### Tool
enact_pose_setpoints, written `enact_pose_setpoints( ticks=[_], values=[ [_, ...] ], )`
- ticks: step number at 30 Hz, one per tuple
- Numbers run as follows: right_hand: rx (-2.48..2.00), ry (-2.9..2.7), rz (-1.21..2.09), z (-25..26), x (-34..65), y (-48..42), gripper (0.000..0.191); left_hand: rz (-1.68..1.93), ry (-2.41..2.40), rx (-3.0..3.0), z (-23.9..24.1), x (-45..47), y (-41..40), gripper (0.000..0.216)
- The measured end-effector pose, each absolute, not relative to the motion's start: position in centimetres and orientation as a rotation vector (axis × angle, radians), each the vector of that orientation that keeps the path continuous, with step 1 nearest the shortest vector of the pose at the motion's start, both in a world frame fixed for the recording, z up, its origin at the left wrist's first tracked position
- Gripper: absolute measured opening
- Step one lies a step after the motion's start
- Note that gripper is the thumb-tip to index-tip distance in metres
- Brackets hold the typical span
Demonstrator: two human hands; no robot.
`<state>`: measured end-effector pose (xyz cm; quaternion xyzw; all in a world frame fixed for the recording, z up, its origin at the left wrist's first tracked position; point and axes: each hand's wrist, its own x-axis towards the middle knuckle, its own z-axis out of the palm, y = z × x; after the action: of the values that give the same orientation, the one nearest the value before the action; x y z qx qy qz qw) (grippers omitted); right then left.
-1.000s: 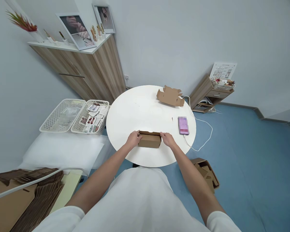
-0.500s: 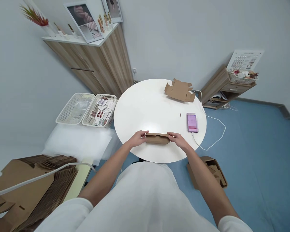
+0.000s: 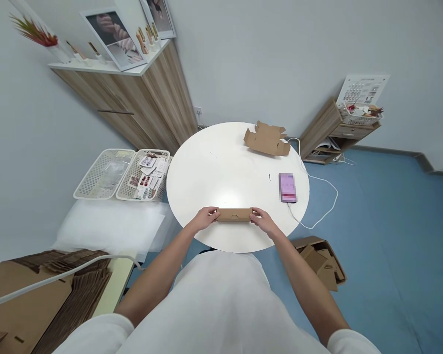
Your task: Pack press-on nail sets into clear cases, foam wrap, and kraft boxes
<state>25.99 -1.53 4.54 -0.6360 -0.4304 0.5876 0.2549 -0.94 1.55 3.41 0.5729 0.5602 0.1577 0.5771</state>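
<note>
A small brown cardboard box (image 3: 234,215) is at the near side of the white oval table (image 3: 203,172), its long side facing me. A half-round notch shows at the middle of its front face. My left hand (image 3: 206,217) grips the box's left end, fingers behind and thumb in front. At the right end, my right hand (image 3: 261,219) holds it the same way. Farther back on the table lies an unfolded cardboard box blank (image 3: 268,139) with raised flaps. A phone (image 3: 288,188) with a blurred purple screen lies to the right, a white cable plugged in.
White baskets (image 3: 143,174) of small cards and clear bags stand left of the table. Stacked flat cardboard (image 3: 29,300) fills the lower left. An open carton (image 3: 321,263) of cardboard pieces sits on the floor at right. The white cable (image 3: 325,179) loops off the table's right edge.
The box's lid has come down, and its notched front now faces me closed. Both hands have stayed at its ends. The whole view has shifted slightly.
</note>
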Motion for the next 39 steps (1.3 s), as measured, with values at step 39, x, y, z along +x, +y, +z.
enact_pose_setpoints(
  ticks=[39],
  values=[
    [-1.992,-0.659,1.192,0.4,19.2,-6.3,0.043,0.396,1.404,1.388,-1.2,0.0,-0.5,0.058]
  ],
)
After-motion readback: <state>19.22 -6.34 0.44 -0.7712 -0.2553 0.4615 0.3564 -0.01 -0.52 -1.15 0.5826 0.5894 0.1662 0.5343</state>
